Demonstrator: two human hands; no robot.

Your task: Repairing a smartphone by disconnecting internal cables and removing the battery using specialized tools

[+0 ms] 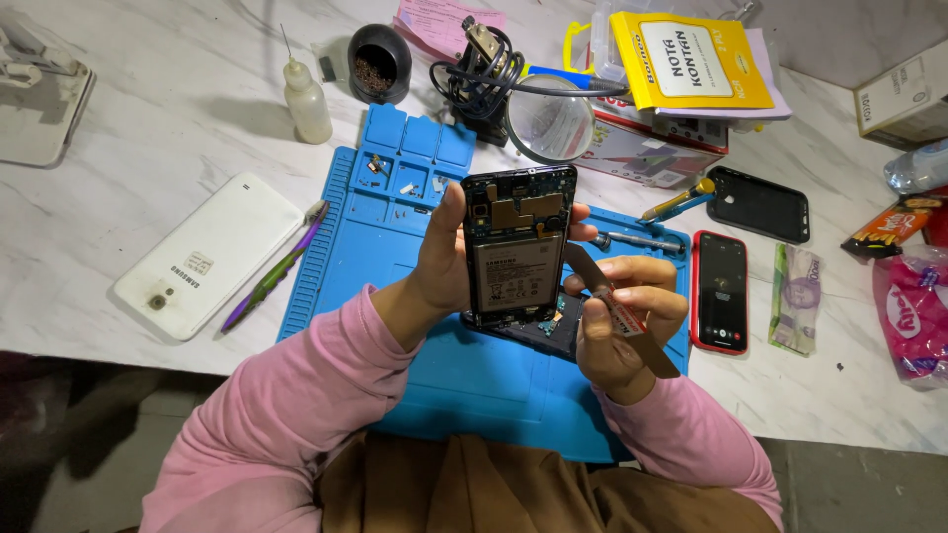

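Your left hand has the opened phone gripped by its edges, fingers wrapped round the back, thumb on the left side. Phone's upright-ish, back cover off, battery and gold shielding facing you, held just above the blue work mat at mid surface. Your right hand sits just right of the phone, fingers pinched shut on a thin flat pry strip, brownish w/ a red-white label; its upper end meets the phone's right edge by the battery, lower end sticks out past your palm. Under the phone, on the mat, lies a dark phone part, partly hidden so can't tell exactly what.

Around you: white phone face down on the marble surface, left of the mat, w/ a purple-green pry tool beside it. Small clear bottle w/ needle tip and a black cup up top. Magnifier lens on a stand behind the mat, yellow booklet on boxes to its right. Red-cased phone right of the mat, black phone case above it, a yellow-blue screwdriver just left of that case.
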